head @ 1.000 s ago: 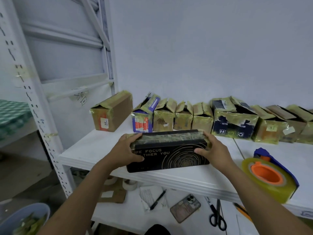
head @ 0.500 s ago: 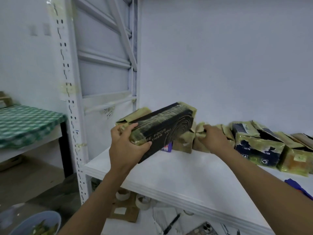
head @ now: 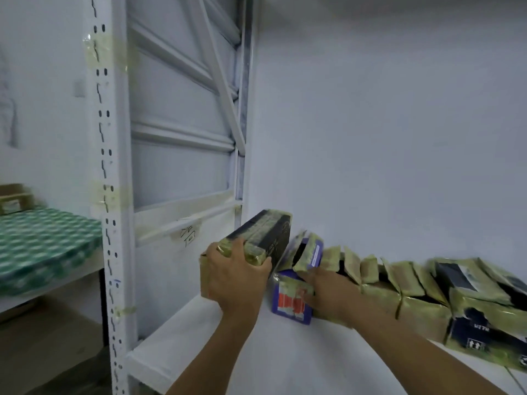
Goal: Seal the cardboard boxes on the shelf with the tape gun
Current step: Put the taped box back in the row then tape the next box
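Far left, a table (head: 57,283) carries a green checked cloth (head: 42,246), soft and blurred, with a small tan carton (head: 12,202) at its back edge. Next comes the white steel upright (head: 107,195) of the rack, punched with paired slots and patched with yellowish tape. Behind it, flat white braces (head: 216,89) cross the frame straight and on the slant.

The shelf board (head: 199,352) is smooth, white and thick-edged. My left hand (head: 236,277) is clenched on the near end of the black box (head: 265,238), fingers curled over the glossy tape that wraps that end. This box is long and slab-shaped, matte black with faint pale print. It is lifted and tilted, its far end higher and toward the wall. A plain brown cardboard box (head: 206,276) shows just behind my knuckles. I cannot tell whether the black one touches it.

Just to the right stands a purple box (head: 291,305) with a red label, its creased top flaps open. My right hand (head: 328,292) lies against it, fingertips on its front. Through the blur I cannot tell if that hand clasps or only presses.

Beyond my right hand, the row of cardboard boxes (head: 382,283) runs along the wall. They sit packed side by side, sheathed in wrinkled yellow-green tape, with their flaps standing up. A dark navy box (head: 479,333) with white arrow marks ends the row.
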